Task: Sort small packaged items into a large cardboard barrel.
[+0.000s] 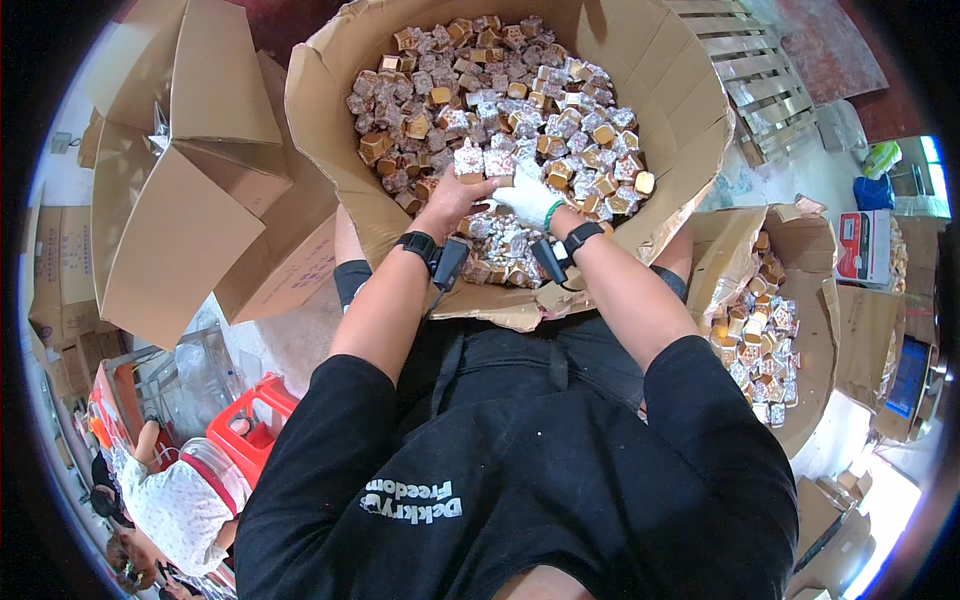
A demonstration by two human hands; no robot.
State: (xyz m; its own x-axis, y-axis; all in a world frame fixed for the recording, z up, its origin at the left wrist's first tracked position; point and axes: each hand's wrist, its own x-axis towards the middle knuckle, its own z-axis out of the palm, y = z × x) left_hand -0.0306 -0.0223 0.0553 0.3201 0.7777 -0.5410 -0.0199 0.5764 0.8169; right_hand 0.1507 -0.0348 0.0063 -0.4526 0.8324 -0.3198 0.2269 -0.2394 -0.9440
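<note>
Two small square boxes with shiny silver-white, red-patterned tops sit side by side at my fingertips, the left box (468,160) touching or nearly touching the right box (498,163). My bare left hand (452,203) is closed on their near side, its thumb reaching toward my other hand. My right hand (530,198), in a white glove, closes in from the right, with some fingers hidden. Both hands are over a big round-sided cardboard carton (655,85), which holds a heap of similar gold-and-silver boxes (505,110). Each wrist carries a black strapped device.
An open cardboard box (180,240) with raised flaps stands at left. To the right, another carton (815,250) holds more of the small pieces. A wooden pallet (755,70) lies at the far right. A red plastic stool (265,410) and another person (185,505) are at lower left.
</note>
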